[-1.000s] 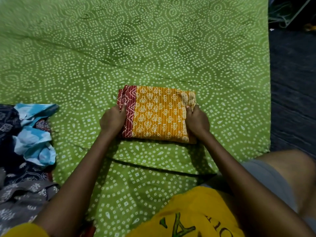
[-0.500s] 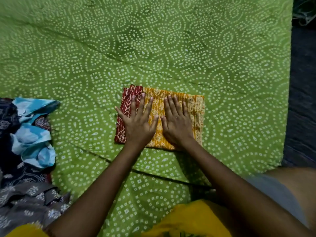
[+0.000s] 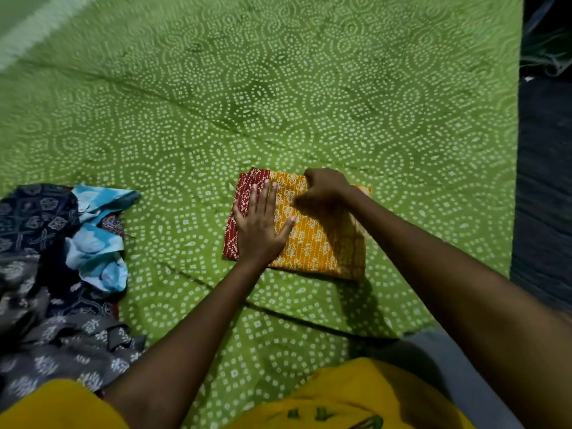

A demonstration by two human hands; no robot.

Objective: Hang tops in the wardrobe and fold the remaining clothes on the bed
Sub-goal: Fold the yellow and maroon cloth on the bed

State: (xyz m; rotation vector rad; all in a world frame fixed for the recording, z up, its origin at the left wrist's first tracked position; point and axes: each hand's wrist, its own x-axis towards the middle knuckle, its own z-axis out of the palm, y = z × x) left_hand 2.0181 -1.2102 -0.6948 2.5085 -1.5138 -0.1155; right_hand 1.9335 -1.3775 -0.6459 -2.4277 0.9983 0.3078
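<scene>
A folded orange garment (image 3: pixel 318 243) with a dark red border and white print lies flat on the green bedsheet (image 3: pixel 278 103). My left hand (image 3: pixel 260 226) presses flat on its left part, fingers straight and pointing away from me. My right hand (image 3: pixel 325 188) lies over the far edge of the garment with fingers curled down onto the cloth; whether it pinches the fabric is hidden by the hand.
A heap of unfolded clothes (image 3: pixel 55 289), dark blue, grey and light blue prints, lies on the bed at the left. The bed's right edge (image 3: pixel 515 212) drops to a dark floor (image 3: pixel 544 196). My yellow shirt fills the bottom of the view.
Both hands were pressing flat side by side on the garment. Now the right hand has slid to the far edge and curled, while the left stays flat. The camera shifted.
</scene>
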